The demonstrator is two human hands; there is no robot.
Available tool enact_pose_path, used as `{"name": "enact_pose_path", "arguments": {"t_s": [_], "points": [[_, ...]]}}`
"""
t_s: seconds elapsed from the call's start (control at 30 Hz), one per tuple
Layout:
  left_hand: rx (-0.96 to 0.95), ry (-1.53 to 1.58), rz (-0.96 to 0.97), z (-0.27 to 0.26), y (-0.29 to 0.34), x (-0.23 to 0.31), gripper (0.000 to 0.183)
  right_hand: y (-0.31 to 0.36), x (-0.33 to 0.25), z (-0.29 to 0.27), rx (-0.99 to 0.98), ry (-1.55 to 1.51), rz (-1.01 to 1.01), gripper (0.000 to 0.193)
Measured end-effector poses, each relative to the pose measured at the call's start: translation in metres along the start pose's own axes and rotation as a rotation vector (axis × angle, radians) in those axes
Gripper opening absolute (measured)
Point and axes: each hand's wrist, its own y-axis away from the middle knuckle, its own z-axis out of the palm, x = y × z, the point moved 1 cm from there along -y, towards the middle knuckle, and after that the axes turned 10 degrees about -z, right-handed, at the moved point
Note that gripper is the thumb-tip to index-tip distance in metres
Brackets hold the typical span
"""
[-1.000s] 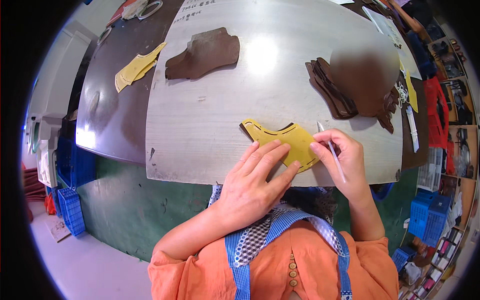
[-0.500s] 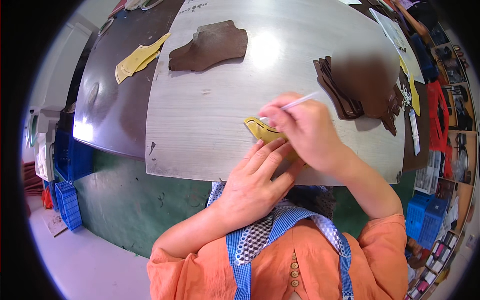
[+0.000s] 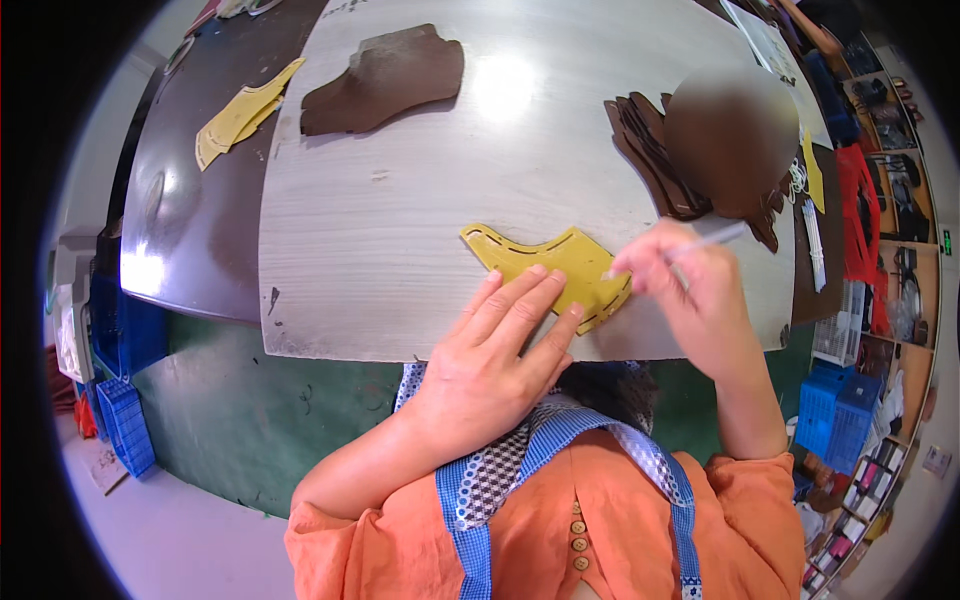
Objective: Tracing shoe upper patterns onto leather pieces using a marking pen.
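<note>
A yellow shoe-pattern template (image 3: pixel 572 262) with dark slots along its edges lies near the front of the pale board (image 3: pixel 400 230). My left hand (image 3: pixel 500 340) rests flat on it with the fingers spread, covering its lower left part. Whether anything lies beneath the template I cannot tell. In a pinch, my right hand (image 3: pixel 700 285) holds a slim whitish pen (image 3: pixel 718 237), its tip end near the template's right side. Farther off to the left lies a brown leather piece (image 3: pixel 395 82) of similar outline.
Dark brown leather pieces (image 3: pixel 652 165) are piled at the right, partly behind a blurred round patch. Other yellow templates (image 3: pixel 240 115) sit on the dark table at the left. White sticks (image 3: pixel 814 245) and another yellow template (image 3: pixel 813 175) lie along the right side. Blue crates (image 3: pixel 838 415) stand below right.
My right hand with the pen has moved right, from the template's left tip to its right side, uncovering most of the template. My left hand stays flat on it. The view has shifted slightly.
</note>
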Motion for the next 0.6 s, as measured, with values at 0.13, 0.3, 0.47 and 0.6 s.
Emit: {"name": "enact_pose_path", "arguments": {"t_s": [0.13,0.3,0.47,0.6], "points": [[-0.026,-0.022,0.007,0.000,-0.003,-0.001,0.046,0.020,0.001,0.004,-0.206,-0.070,-0.236,0.014],[-0.013,-0.068,0.020,-0.003,-0.003,0.000,0.045,0.020,-0.007,-0.013,-0.122,-0.069,0.315,0.009],[-0.018,-0.096,0.064,-0.007,-0.008,-0.001,0.044,0.021,0.009,0.010,0.053,0.059,0.045,0.008],[-0.063,-0.088,0.027,-0.025,-0.024,-0.015,0.043,0.027,0.024,0.004,0.040,-0.101,0.146,0.015]]}}
